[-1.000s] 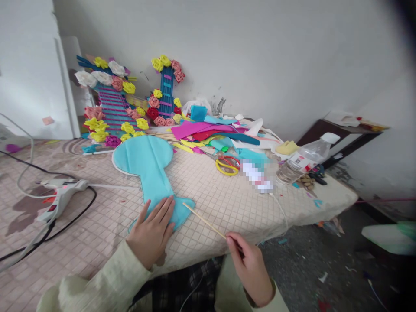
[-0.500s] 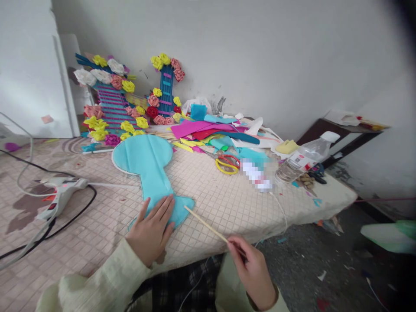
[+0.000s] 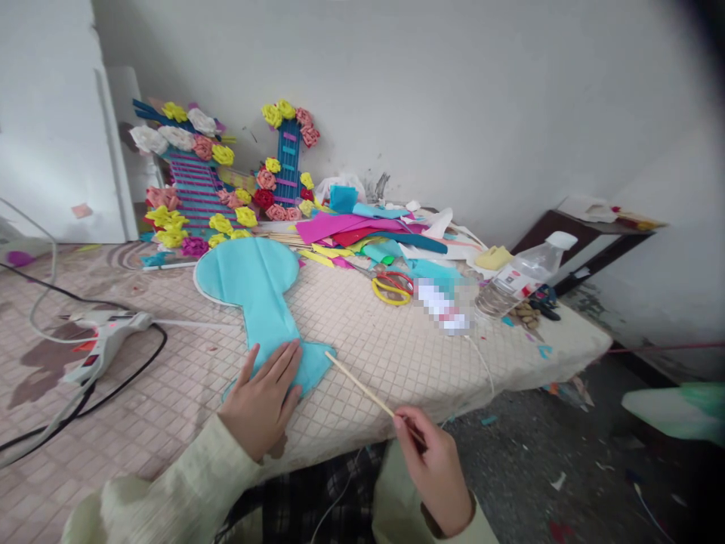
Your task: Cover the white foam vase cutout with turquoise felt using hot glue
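Note:
A turquoise felt cut-out (image 3: 256, 289) with a round head and flared foot lies flat on the quilted table cover (image 3: 374, 340). My left hand (image 3: 261, 400) rests flat on its near end, fingers stretched out. My right hand (image 3: 436, 472) pinches the near end of a thin wooden stick (image 3: 360, 387). The stick slants up and left, and its tip sits just beside the felt's right corner.
A white glue gun (image 3: 107, 338) with cables lies at left. Flower-covered stick frames (image 3: 198, 181) lean on the back wall. Coloured felt scraps (image 3: 362, 227), yellow-handled scissors (image 3: 392, 289) and a tilted water bottle (image 3: 521, 276) crowd the right. The table edge drops to a littered floor.
The stick in my right hand has shifted slightly, its tip staying near the felt's corner. My left hand stays pressed on the felt. The view has drifted a little.

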A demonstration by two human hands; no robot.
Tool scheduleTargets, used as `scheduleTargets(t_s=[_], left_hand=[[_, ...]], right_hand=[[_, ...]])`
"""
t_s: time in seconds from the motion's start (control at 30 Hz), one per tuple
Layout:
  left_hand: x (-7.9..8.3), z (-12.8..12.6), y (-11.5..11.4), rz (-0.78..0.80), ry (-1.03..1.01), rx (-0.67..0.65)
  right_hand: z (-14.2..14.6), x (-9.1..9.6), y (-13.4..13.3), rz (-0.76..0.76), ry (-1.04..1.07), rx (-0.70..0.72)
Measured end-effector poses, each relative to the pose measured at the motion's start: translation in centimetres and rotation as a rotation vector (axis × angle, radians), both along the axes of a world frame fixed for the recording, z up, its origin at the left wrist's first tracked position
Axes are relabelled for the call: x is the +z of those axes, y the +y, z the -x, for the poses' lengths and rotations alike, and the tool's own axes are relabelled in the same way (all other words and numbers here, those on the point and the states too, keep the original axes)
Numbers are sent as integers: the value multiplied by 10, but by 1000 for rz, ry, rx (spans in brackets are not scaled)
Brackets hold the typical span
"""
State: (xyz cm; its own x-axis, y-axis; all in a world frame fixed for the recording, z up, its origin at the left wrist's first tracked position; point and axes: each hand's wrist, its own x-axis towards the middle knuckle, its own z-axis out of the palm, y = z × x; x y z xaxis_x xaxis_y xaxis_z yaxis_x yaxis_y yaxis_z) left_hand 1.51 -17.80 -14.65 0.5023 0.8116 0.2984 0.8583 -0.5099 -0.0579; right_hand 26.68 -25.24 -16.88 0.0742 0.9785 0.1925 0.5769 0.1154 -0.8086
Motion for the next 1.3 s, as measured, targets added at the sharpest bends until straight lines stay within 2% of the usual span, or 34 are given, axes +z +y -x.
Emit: scheduleTargets(t_s=[0.1,0.23,0.3,0.43,0.53,0.63,0.8,0.97,1.13,1.3], left_hand=[[2,-1,0,40,-18,11],[10,16,3,123,-79,-14],[15,34,3,132,-157,54],[18,73,-1,103,-368,315],[13,88,-7,195,-479,328],[7,88,-11,261,-542,317],[1,82,-12,213,-535,366],[6,79,-12,234,-537,402],[13,70,-7,336,-499,433],[12,61,-6,297,-414,438]], right_hand=[[2,0,0,-23,-27,-65],[2,1,0,-34,-25,5],[2,0,0,-24,-21,16],[2,-3,2,-9,-29,-73],[4,-6,4,-11,-11,-87],[12,-6,6,-3,24,-35],[20,-5,8,24,36,-10],[17,-6,8,10,22,-81],[20,-9,7,17,45,4],[20,-9,9,24,56,-94]])
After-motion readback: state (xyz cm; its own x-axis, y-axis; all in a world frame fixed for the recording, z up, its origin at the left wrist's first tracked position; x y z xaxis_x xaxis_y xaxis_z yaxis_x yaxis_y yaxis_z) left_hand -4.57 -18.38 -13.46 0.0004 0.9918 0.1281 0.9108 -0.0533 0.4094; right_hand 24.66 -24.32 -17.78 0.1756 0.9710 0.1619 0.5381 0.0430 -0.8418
